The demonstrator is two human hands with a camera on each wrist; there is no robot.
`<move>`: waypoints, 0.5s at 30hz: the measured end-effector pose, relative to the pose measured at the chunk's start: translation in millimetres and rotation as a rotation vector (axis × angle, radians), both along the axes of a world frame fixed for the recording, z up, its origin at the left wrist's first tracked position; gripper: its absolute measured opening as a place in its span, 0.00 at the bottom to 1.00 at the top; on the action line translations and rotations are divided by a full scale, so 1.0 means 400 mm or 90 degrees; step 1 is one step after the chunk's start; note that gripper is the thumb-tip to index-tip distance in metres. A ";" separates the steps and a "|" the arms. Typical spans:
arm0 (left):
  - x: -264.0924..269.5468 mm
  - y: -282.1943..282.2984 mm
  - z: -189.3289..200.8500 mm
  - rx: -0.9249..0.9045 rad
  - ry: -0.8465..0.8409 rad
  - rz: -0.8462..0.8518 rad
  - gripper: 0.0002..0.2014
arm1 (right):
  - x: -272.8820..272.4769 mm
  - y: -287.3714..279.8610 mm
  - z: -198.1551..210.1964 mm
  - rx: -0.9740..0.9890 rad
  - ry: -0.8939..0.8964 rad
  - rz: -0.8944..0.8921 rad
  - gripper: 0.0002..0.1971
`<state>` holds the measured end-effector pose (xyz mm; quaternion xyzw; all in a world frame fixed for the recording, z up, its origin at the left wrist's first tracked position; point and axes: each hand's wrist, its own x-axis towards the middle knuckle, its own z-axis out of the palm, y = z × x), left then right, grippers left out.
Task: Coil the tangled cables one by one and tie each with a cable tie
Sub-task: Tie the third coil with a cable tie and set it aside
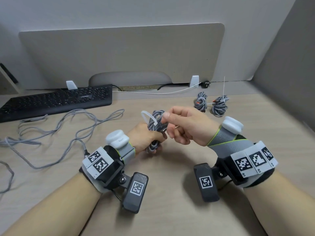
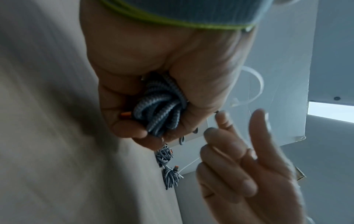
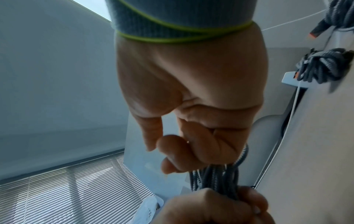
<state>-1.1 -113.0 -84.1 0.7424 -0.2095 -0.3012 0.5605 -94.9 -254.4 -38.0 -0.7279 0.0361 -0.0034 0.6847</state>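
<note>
coiled grey cable (image 1: 154, 124): braided cloth sheath, rough
translucent white cable tie (image 1: 148, 117): smooth plastic
pale wood-grain desk (image 1: 170, 193): matt
black keyboard (image 1: 56, 101): matt plastic

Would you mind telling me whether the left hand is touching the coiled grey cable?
Touching. The left wrist view shows the left hand with fingers and thumb curled tight round the coiled cable; the head view agrees.
</note>
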 end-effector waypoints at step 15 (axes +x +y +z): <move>-0.004 -0.001 0.017 0.021 -0.045 -0.030 0.14 | 0.005 0.014 -0.017 -0.054 -0.035 0.006 0.17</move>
